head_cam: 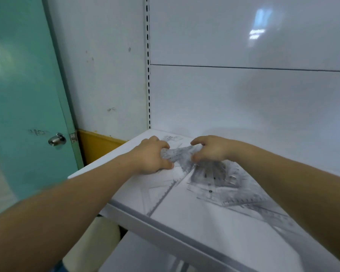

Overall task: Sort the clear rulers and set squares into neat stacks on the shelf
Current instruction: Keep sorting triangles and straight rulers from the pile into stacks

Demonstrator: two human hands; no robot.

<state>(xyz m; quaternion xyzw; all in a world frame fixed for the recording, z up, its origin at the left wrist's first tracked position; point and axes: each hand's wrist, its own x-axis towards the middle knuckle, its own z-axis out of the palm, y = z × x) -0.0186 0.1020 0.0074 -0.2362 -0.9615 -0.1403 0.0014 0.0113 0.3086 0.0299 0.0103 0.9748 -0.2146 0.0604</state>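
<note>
A loose pile of clear rulers and set squares point(214, 177) lies on the white shelf point(204, 228). My left hand point(151, 158) and my right hand point(212, 148) both grip a small bunch of clear rulers point(177, 154) held between them just above the shelf. One long clear ruler point(163, 197) runs from the pile toward the shelf's front edge. A few more clear pieces point(171, 138) lie flat near the back left corner. The image is blurred, so single pieces are hard to tell apart.
The shelf's white back panel point(243, 99) rises behind, with a slotted upright point(148, 75) at its left. A teal door point(24, 95) with a metal knob point(57, 139) stands to the left. A lower shelf point(137, 258) shows below the front edge.
</note>
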